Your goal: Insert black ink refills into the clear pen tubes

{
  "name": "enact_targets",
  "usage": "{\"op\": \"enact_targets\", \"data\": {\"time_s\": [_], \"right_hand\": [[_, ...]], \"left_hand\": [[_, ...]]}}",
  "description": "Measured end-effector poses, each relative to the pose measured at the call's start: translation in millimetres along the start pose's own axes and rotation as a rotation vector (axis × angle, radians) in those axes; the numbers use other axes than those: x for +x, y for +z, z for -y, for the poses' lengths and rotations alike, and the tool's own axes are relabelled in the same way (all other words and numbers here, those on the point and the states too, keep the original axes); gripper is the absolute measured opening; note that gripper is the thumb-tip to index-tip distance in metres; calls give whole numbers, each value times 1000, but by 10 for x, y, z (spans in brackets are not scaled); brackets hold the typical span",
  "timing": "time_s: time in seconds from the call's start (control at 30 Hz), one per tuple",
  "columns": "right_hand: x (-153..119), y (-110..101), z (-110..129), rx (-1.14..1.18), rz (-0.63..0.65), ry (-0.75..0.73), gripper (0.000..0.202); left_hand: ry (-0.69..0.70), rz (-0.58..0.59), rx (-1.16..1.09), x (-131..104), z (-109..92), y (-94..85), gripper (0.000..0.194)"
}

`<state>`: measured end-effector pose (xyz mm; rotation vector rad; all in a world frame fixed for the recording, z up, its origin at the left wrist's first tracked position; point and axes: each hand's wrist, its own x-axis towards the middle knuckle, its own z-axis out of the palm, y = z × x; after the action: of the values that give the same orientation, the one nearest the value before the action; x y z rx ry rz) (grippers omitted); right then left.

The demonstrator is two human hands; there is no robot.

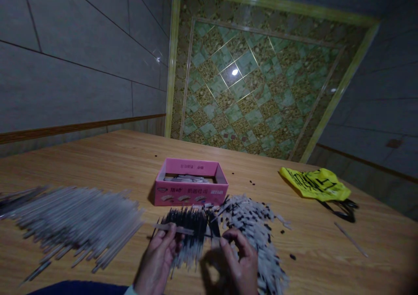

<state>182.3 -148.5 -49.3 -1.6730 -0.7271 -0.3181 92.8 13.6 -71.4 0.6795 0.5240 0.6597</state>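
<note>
My left hand (162, 251) is closed, with thumb and fingers pinching a slim translucent tube (184, 230) that lies roughly level and points toward my other hand. My right hand (240, 256) is pinched shut near the tube's far end, on something small and dark that I cannot make out. Beneath and between both hands spreads a pile of thin black-and-clear sticks (187, 219). Right of it, partly behind my right hand, lies a heap of small whitish and black pieces (250, 214).
Many long translucent tubes (78, 225) lie in a wide pile on the left of the wooden table (130, 155). A pink open box (191, 195) holding pale sticks stands behind the piles. At the right are a yellow bag (316, 184) with black lettering and a single stick (351, 239).
</note>
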Motion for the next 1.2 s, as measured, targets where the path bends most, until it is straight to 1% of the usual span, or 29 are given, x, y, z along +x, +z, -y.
{"op": "enact_targets", "data": {"time_s": [0.07,0.13,0.17,0.2,0.23,0.27,0.33,0.4,0.43,0.47,0.53,0.63,0.73,0.83,0.93,1.07,1.2], "right_hand": [[-11,41,30,0,33,-21,16],[-17,83,63,12,119,-32,18],[-14,94,74,26,171,-38,19],[-3,94,78,43,214,-41,20],[15,79,72,56,233,-37,21],[40,48,53,57,226,-27,22],[110,-58,-21,0,140,6,25],[185,-197,-128,-154,29,35,26],[217,-263,-181,-263,-3,34,25],[241,-319,-227,-385,-13,38,23],[259,-381,-276,-613,47,58,18],[223,-346,-250,-832,223,83,16],[160,-236,-196,-934,325,74,17],[123,-154,-197,-992,350,83,19],[113,-114,-227,-1018,356,85,25],[111,-74,-252,-975,340,74,28],[105,-40,-260,-945,336,44,28]], "left_hand": [[-71,93,58,-50,37,39,23],[-169,183,42,-97,76,72,22],[-212,199,11,-113,89,84,19],[-238,181,-29,-121,95,90,16],[-247,134,-73,-119,91,91,14],[-244,72,-118,-107,76,86,12],[-219,-37,-215,-65,20,66,12],[-212,-71,-307,-19,-55,43,15],[-206,-90,-349,-2,-90,36,18],[-197,-105,-375,8,-120,34,20],[-182,-130,-391,9,-155,42,23],[-192,-123,-357,-15,-148,62,23],[-221,-97,-320,-30,-105,63,20],[-212,-80,-281,-27,-69,53,17],[-200,-73,-257,-27,-56,48,17],[-203,-73,-242,-48,-64,61,17],[-203,-102,-244,-58,-69,81,21]]}}
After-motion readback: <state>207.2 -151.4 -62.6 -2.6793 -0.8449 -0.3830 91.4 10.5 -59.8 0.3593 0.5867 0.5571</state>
